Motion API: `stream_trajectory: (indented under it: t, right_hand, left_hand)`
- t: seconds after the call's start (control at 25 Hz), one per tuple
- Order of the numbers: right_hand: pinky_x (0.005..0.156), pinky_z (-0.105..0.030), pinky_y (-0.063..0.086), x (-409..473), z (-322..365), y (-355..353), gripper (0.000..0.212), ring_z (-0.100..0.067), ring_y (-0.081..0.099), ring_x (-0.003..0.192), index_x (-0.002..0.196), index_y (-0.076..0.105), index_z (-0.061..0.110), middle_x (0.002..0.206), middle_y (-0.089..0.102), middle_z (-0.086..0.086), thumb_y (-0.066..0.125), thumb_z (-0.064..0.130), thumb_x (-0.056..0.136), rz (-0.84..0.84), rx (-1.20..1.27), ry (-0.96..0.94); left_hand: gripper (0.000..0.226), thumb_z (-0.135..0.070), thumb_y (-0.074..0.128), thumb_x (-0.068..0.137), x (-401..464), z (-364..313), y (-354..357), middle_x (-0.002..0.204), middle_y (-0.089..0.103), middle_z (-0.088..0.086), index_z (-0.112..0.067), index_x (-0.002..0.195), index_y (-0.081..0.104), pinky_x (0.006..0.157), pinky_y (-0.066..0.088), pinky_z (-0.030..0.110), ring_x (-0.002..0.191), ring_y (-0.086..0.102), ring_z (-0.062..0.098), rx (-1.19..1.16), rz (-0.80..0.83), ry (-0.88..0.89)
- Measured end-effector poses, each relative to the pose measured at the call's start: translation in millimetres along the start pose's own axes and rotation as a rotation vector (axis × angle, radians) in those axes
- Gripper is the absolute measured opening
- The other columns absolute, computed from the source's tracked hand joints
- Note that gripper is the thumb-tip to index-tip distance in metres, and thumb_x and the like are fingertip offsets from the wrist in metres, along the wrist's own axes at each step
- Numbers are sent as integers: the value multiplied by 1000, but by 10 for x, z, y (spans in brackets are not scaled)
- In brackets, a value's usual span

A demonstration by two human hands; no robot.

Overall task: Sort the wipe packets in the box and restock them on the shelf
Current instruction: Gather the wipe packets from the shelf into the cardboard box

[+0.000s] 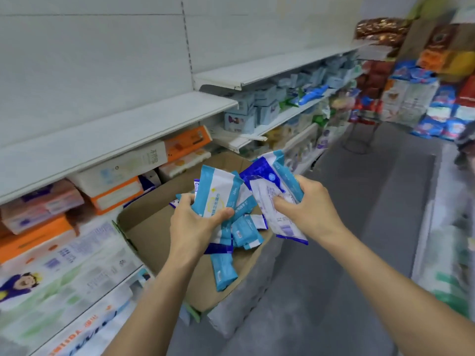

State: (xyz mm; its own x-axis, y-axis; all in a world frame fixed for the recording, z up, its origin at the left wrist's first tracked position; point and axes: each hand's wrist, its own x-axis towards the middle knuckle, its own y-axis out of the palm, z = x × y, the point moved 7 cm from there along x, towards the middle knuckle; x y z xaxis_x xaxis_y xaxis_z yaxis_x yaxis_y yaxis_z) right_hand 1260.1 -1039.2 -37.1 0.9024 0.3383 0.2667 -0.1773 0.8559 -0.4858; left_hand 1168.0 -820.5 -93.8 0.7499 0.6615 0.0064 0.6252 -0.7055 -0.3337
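Note:
An open cardboard box stands on the floor by the shelving. My left hand grips a bunch of blue-and-white wipe packets above the box. My right hand holds a second bunch of wipe packets, white with blue edges, just to the right. Several loose blue packets lie in the box below my hands, one longer packet near its front wall. The white shelf above the box is bare on top.
Tissue packs in orange and white fill the shelf level to the left of the box. Further shelves hold blue and white goods. Stacked colourful packs stand at the aisle's far end. Grey floor runs to the right.

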Motion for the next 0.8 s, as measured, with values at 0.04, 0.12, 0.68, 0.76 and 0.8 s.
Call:
stream_trajectory:
  t: [0.04,0.12,0.68,0.76,0.8]
  right_hand:
    - [52,-14,37,209,-125,-29,20,-2,47,56,70,55,28,63,59,13,67,14,78,43,-7,-7]
    - [56,-22,41,602,-385,1,11,-6,52,60,75,58,23,68,63,9,68,19,77,128,-25,-16]
    - [67,-36,54,2467,-1746,2121,10,-19,65,76,89,60,17,81,69,2,62,22,80,721,-101,15]
    - [70,-41,54,2717,-1920,2538,19,-26,64,83,98,56,14,89,67,-3,59,25,82,742,-251,-29]
    - [73,-42,53,2804,-2001,2766,25,-29,63,89,107,54,13,96,66,-6,57,26,86,751,-327,-60]
  left_hand:
    - [55,-45,90,58,72,13,143,90,67,-8,-24,91,52,66,59,42,76,68,12,0,-29,-25]
    - [54,-44,91,57,212,89,375,90,67,-7,-24,91,53,67,59,42,75,69,12,-8,-76,-80]
    - [51,-29,89,66,1757,1621,698,92,73,3,-12,103,58,63,59,33,70,72,14,-84,-259,-529]
    - [53,-23,87,70,2024,1879,700,91,71,2,-8,109,54,52,54,21,65,70,8,-130,-301,-572]
    - [53,-20,86,72,2147,2021,711,90,68,0,-7,110,52,47,50,17,62,67,5,-137,-324,-598]
